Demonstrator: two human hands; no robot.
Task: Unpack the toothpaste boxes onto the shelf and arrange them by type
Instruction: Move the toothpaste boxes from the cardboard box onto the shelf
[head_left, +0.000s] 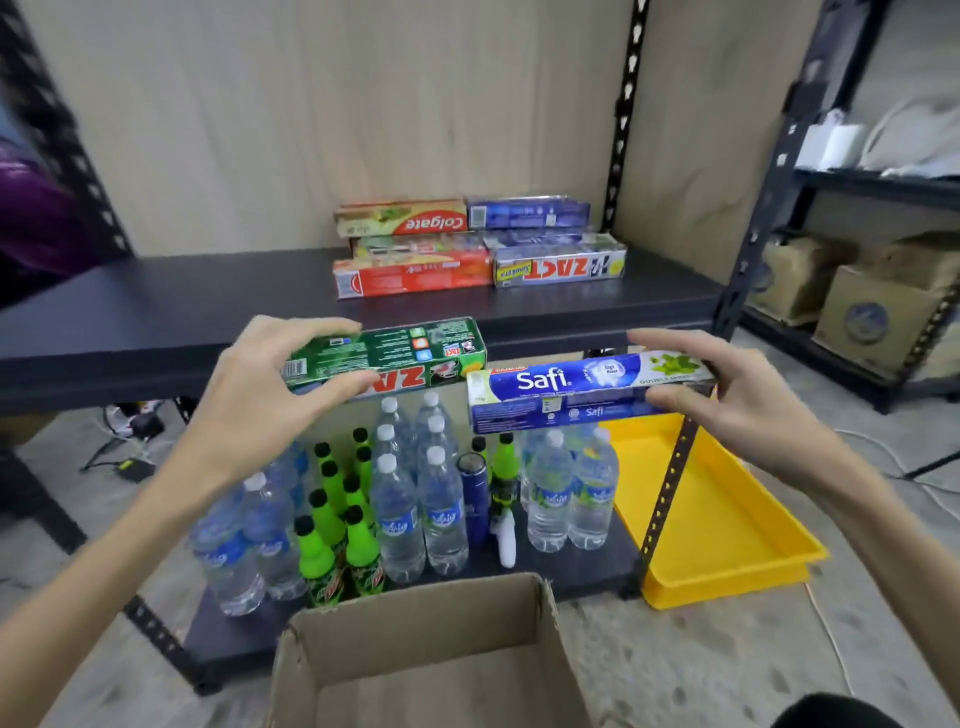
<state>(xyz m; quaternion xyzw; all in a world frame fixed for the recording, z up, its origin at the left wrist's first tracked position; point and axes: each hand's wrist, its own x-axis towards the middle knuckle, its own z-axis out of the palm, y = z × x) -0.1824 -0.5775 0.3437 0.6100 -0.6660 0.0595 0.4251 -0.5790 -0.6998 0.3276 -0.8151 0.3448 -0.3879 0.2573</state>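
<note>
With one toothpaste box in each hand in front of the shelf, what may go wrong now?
1. The left hand grips the green Zact box near one end only, so it may tip or slip onto the bottles below.
2. The right hand holds the blue Safi box the same way.
3. The stacked boxes on the shelf might get knocked.

green Zact box (410, 358) hanging lengthwise in front of shelf edge (156, 338), label upside down | blue Safi box (582, 392) hovering just right of it, a bit lower, label upright | red Colgate boxes (410, 249) sitting stacked on shelf, rear centre | blue/Zact boxes (550, 244) lying stacked, touching their right side
</note>
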